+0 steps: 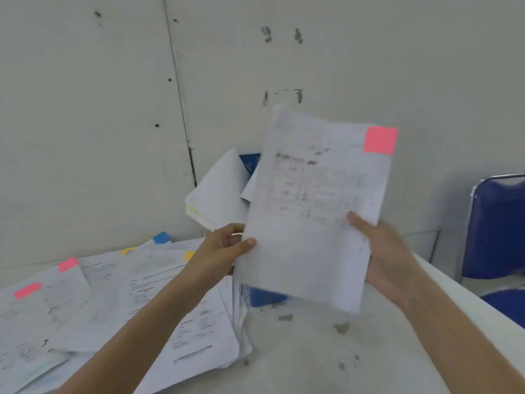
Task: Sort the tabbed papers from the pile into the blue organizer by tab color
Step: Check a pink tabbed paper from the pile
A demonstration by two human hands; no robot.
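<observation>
I hold a printed paper upright in front of me, with a pink tab at its top right corner. My left hand pinches its lower left edge and my right hand grips its right edge, thumb on the front. Behind the sheet stands the blue organizer, mostly hidden, with white papers leaning out of it to the left. The pile of tabbed papers spreads over the table on the left, showing pink, yellow and blue tabs.
A grey stained table lies under my arms. A blue chair stands at the right edge. A pale wall rises right behind the table.
</observation>
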